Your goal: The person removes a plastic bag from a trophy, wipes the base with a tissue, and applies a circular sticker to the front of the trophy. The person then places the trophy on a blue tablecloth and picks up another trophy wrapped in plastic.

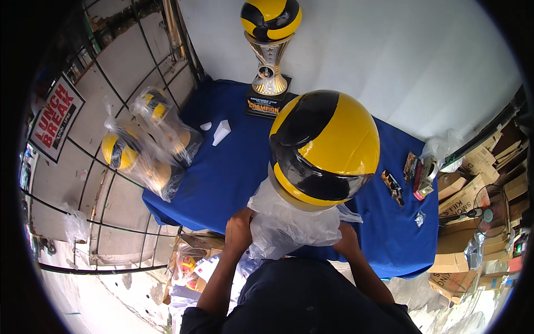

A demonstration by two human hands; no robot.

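A large trophy top shaped like a yellow and black volleyball (339, 131) rises right in front of me, and it hides whatever is under it. Clear plastic bag (289, 228) material lies bunched at its near lower side, between my hands. My left hand (239, 229) is closed on the bag's left edge. At the opposite edge, my right hand (347, 240) is closed on the plastic too, its fingertips partly hidden. How far the bag reaches around the trophy I cannot tell.
A blue-covered table (233, 161) carries another volleyball trophy (270, 61) at the back, bagged trophies (158, 172) at left, a white piece (221, 132), and a tape dispenser (426, 178) with small dark plates (392, 188) at right. A wire grid stands left; cardboard boxes (473, 206) are piled right.
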